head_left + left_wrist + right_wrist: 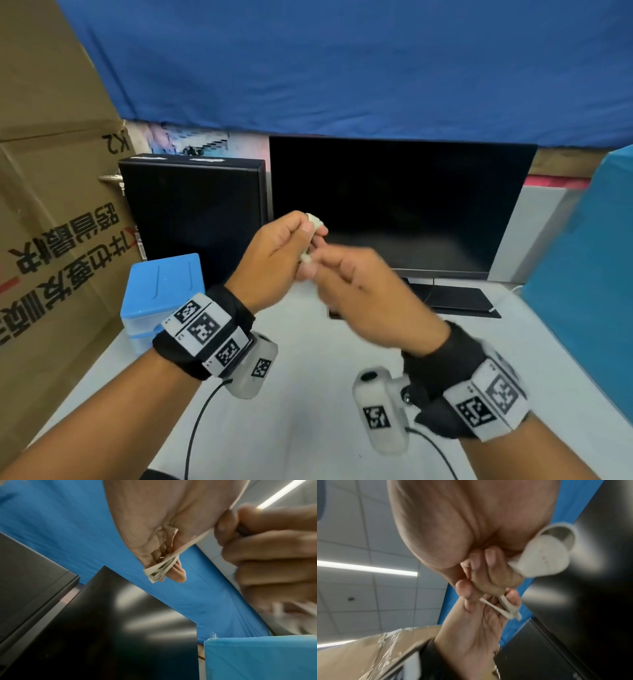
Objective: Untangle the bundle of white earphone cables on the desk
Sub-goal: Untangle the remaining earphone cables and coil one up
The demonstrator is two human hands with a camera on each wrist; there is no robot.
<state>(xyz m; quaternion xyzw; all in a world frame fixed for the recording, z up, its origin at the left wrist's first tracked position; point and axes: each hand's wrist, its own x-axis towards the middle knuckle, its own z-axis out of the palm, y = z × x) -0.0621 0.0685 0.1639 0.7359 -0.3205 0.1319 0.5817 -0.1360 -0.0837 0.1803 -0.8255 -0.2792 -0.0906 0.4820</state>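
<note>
Both hands are raised above the white desk [308,421], in front of the monitor. My left hand [295,237] pinches the bundle of white earphone cables [314,222]; its loops bunch at the fingertips as the bundle [158,572]. One taut strand [197,539] runs from the loops to my right hand [323,271], which pinches it between thumb and curled fingers [224,524]. In the right wrist view a white earbud [544,559] sticks out beside the right hand's curled fingers, with the left hand [479,628] and cable strands [502,610] beyond. The rest of the cable is hidden inside the hands.
A black monitor [400,205] on its stand is straight ahead, with a black computer case [195,212] to its left. A blue-lidded box [164,291] and a big cardboard box [51,205] stand at the left. A blue-wrapped block [589,274] is at the right.
</note>
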